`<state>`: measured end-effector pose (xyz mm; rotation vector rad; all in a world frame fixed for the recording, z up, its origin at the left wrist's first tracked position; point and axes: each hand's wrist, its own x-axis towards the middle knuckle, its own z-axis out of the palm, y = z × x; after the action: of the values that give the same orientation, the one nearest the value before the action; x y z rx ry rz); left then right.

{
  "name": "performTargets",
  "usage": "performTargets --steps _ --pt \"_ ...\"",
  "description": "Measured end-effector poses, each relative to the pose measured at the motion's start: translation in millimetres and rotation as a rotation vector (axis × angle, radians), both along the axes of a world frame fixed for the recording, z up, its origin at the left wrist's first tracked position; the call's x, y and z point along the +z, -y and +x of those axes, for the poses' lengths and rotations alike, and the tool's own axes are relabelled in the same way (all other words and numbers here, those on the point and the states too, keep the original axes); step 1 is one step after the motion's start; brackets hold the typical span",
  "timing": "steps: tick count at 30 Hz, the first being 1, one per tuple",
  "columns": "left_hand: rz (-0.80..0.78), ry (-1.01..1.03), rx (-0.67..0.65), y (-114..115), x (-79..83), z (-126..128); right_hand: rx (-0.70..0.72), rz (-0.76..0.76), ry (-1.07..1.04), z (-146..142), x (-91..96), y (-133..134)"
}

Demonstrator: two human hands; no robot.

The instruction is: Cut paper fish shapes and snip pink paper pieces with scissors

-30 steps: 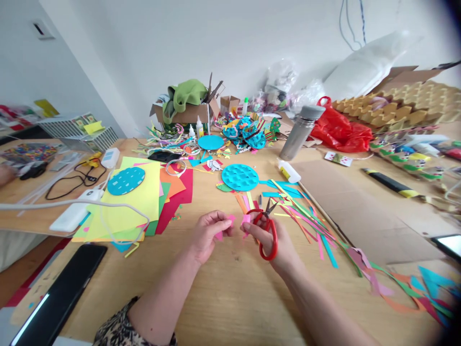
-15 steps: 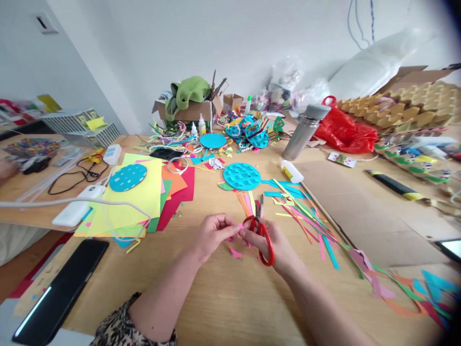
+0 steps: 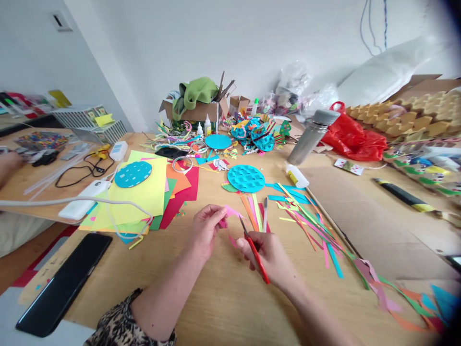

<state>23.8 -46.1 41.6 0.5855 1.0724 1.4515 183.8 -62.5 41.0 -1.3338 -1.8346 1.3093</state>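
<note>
My left hand [image 3: 208,229] pinches a small piece of pink paper [image 3: 232,211] between thumb and fingers. Red-handled scissors [image 3: 256,254] are gripped in my right hand [image 3: 268,252], their blade tips close to the right end of the pink paper; whether they touch it I cannot tell. Below, a pink scrap [image 3: 233,241] shows between my hands. Just beyond lie orange, pink and green paper strips [image 3: 251,211] and a pen [image 3: 265,215]. A turquoise dimpled disc [image 3: 246,178] rests farther back.
Coloured paper sheets [image 3: 144,202] with a blue spotted oval [image 3: 133,174] lie left, near a black phone [image 3: 65,283]. To the right are loose strips [image 3: 317,226], a glue bottle [image 3: 297,176], a steel flask [image 3: 313,137] and cardboard [image 3: 378,221]. Another person's hand [image 3: 10,168] is far left.
The scissors have swung from pointing away to pointing at the pink paper. My right hand has drawn off the paper, and my left hand holds it alone.
</note>
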Motion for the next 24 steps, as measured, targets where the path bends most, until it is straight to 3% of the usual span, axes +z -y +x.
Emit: performTargets --steps 6,24 --pt "-0.017 0.046 0.022 1.7 1.2 1.9 0.073 -0.084 0.091 -2.2 -2.9 -1.8" --pt "-0.088 -0.008 -0.194 9.1 0.9 7.4 -0.002 -0.257 -0.067 -3.3 -4.3 -3.8"
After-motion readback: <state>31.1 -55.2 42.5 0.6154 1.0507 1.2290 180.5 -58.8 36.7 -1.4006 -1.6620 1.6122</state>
